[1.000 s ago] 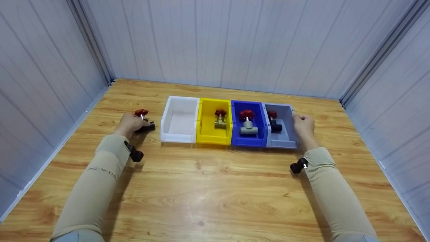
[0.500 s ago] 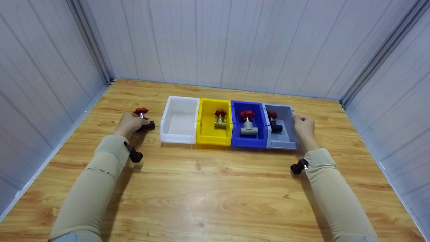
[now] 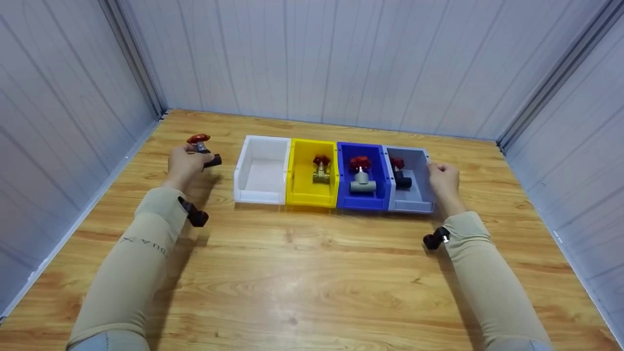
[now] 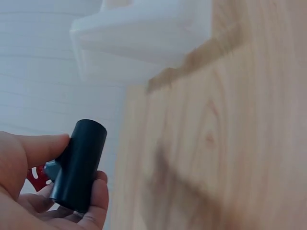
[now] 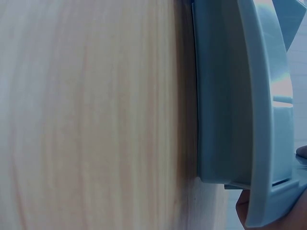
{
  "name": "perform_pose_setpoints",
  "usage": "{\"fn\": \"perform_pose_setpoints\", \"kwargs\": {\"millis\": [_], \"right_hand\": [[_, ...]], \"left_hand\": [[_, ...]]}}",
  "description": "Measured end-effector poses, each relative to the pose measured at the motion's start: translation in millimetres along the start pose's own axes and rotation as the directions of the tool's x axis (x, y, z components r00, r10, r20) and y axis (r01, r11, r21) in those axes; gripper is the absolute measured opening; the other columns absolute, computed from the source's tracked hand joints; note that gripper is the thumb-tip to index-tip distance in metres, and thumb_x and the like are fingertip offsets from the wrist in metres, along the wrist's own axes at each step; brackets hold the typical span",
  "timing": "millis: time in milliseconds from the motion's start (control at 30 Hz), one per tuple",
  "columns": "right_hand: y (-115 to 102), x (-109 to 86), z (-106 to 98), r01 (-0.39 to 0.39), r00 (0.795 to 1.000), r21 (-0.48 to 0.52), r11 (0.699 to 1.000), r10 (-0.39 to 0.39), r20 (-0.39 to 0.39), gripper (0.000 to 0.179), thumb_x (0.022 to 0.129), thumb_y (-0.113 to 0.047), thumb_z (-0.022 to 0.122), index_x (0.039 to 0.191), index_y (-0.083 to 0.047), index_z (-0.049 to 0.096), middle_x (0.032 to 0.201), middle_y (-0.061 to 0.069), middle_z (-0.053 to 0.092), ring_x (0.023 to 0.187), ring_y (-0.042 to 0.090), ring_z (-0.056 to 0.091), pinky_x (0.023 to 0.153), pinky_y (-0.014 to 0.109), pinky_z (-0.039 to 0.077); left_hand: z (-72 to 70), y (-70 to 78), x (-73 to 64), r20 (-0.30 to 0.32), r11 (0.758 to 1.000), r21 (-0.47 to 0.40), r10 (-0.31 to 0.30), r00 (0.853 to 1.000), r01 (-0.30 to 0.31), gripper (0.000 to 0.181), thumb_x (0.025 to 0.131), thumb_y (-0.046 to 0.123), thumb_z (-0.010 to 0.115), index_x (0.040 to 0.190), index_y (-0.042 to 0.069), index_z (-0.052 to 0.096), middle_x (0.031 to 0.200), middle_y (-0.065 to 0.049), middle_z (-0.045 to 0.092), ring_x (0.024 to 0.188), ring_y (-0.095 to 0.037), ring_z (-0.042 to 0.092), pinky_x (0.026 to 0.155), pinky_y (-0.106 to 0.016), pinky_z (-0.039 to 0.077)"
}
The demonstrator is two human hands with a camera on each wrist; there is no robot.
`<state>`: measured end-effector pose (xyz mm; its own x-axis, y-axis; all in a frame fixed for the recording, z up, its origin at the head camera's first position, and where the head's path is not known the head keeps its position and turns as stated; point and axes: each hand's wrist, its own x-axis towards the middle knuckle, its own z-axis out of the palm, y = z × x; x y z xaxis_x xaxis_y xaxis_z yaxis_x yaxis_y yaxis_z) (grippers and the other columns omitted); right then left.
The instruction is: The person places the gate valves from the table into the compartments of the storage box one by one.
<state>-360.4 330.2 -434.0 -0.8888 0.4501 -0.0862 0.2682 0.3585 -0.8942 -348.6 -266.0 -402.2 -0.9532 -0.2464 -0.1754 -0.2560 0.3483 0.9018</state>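
My left hand (image 3: 184, 165) grips a valve (image 4: 81, 165) with a black tee-shaped body and a red handwheel (image 3: 198, 139). It holds the valve above the table, left of the white bin (image 3: 260, 196). In the left wrist view, thumb and fingers close round the black pipe body. My right hand (image 3: 444, 180) pinches the right side wall of the grey bin (image 3: 412, 206), also seen close up in the right wrist view. Inside that grey bin lies another black valve (image 3: 402, 182) with a red handwheel.
Between the white and grey bins stand a yellow bin (image 3: 310, 199) with a brass valve (image 3: 321, 175) and a blue bin (image 3: 363, 202) with a grey valve (image 3: 362, 185). All four sides touch in a row on the wooden table (image 3: 292, 273). Panel walls (image 3: 312, 63) enclose it.
My left hand has lifted the black valve up off the table and slightly away. The right hand keeps its hold on the grey bin; the head view has shifted a little.
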Motion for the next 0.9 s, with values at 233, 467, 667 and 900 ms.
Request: {"fn": "perform_pose_setpoints", "kwargs": {"millis": [233, 467, 667, 900], "right_hand": [[-1, -2.8, -1, 0.014, 1.0, -0.015, 1.0, -0.014, -0.003, 0.028, 0.112, -0.035, 0.054, 0.096, -0.013, 0.058, 0.109, 0.004, 0.055, 0.101, 0.016, 0.051, 0.085, 0.025, 0.043], [-2, -2.3, -1, 0.016, 1.0, -0.016, 1.0, -0.016, -0.004, 0.028, 0.113, -0.034, 0.053, 0.094, -0.013, 0.057, 0.106, 0.003, 0.055, 0.098, 0.016, 0.051, 0.084, 0.025, 0.043], [-1, -0.7, 1, 0.007, 1.0, -0.011, 1.0, -0.007, -0.007, 0.029, 0.113, -0.035, 0.054, 0.093, -0.014, 0.057, 0.107, 0.003, 0.055, 0.099, 0.015, 0.052, 0.084, 0.025, 0.044], [-1, -1.2, 3, 0.02, 1.0, -0.006, 1.0, -0.02, -0.015, 0.029, 0.112, -0.032, 0.055, 0.09, -0.013, 0.055, 0.101, 0.003, 0.054, 0.094, 0.015, 0.051, 0.081, 0.025, 0.043]], "left_hand": [[-1.5, 18.3, -4.7, -0.041, 0.996, -0.085, 0.033, 0.999, -0.036, 0.061, 0.108, 0.022, 0.066, 0.162, -0.001, 0.046, 0.163, -0.023, 0.051, 0.14, -0.031, 0.058, 0.106, -0.032, 0.054], [4.8, 37.4, -10.6, -0.035, 0.976, -0.209, 0.056, 0.998, -0.062, 0.06, 0.108, 0.017, 0.066, 0.161, -0.002, 0.045, 0.161, -0.023, 0.051, 0.135, -0.027, 0.062, 0.099, -0.022, 0.059], [14.8, 48.3, -13.5, -0.028, 0.974, -0.211, 0.078, 0.997, -0.082, 0.057, 0.107, 0.017, 0.069, 0.158, -0.002, 0.05, 0.161, -0.023, 0.052, 0.136, -0.029, 0.062, 0.094, -0.02, 0.06], [26.8, 54.0, -17.5, -0.021, 0.97, -0.22, 0.098, 0.995, -0.1, 0.045, 0.107, 0.014, 0.069, 0.147, -0.004, 0.058, 0.156, -0.023, 0.057, 0.13, -0.027, 0.065, 0.096, -0.023, 0.061]]}}
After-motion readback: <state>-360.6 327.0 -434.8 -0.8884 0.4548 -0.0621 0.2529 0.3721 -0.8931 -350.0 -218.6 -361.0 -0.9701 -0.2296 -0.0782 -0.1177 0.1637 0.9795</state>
